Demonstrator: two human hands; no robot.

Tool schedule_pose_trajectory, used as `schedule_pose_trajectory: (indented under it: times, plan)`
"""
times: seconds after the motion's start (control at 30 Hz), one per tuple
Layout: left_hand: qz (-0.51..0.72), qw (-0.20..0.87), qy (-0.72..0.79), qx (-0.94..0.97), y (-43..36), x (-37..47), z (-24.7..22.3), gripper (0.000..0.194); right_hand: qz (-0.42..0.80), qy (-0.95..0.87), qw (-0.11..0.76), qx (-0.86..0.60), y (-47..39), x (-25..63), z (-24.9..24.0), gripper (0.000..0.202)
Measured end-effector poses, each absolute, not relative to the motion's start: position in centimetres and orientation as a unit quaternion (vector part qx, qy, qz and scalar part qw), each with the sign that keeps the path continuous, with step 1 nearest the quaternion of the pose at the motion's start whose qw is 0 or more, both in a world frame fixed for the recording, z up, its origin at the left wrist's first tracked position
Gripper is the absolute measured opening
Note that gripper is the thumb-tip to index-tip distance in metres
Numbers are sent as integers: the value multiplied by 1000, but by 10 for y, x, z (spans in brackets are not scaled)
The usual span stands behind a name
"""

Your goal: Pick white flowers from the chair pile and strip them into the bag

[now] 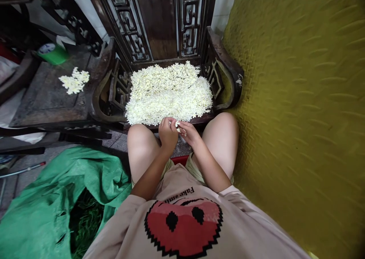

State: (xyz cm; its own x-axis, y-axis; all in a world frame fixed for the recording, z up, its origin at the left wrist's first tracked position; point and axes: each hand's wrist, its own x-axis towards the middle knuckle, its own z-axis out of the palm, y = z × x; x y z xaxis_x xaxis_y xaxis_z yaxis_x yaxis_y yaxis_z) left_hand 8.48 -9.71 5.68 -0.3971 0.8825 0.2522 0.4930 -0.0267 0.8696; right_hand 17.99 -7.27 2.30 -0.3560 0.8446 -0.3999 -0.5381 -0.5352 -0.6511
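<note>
My left hand (168,132) and my right hand (188,133) meet above my knees, at the front edge of a carved wooden chair. Small white flowers (177,123) show at the fingertips where the two hands come together. The left fingers are curled in a pinch, touching a flower. Bent around a few flowers, the right fingers hold them with white petals showing between. Just beyond both hands, a thick spread of loose white flowers (168,93) covers the chair seat.
At left, a second wooden chair (42,95) carries a small heap of white flowers (74,80) and a green roll (53,54). A green sack (94,168) with green plant matter lies on the floor. A yellow textured panel (296,111) stands close on the right.
</note>
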Motion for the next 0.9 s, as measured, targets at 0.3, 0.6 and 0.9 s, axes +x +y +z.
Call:
schedule_pose_trajectory:
  times: [0.3,0.6,0.9]
  plan:
    - [604,241,677,345,-49,57,53,14,786,-49,443,-428,-25,144,20,15]
    - [417,150,741,504,54,4,23,10,775,-251,423,-397,3,170,79,16]
    - [307,119,761,559,70,-3,15,10,768,-190,436,-428,6,184,72,16]
